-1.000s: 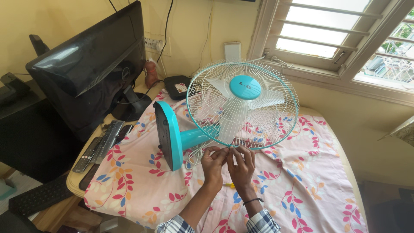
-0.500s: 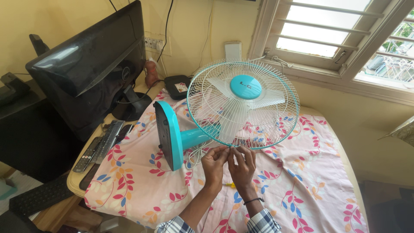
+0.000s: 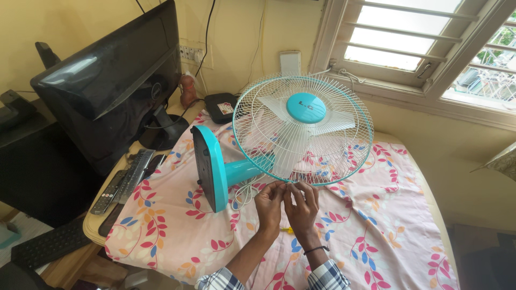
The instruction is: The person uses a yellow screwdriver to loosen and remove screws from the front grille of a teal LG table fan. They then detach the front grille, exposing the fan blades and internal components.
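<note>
Your left hand [image 3: 269,201] and right hand [image 3: 302,204] pinch the lower rim of the table fan [image 3: 290,139] lying on the floral cloth [image 3: 376,236]; its thin wire guard likely bends easily, so grip the rim itself.

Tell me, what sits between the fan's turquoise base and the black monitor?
In the head view, floral cloth lies there, then remote controls at the table's edge, between the base and monitor.

Teal-and-white fan [image 3: 301,129]; pink floral cloth [image 3: 376,236]; black monitor [image 3: 113,86].
</note>
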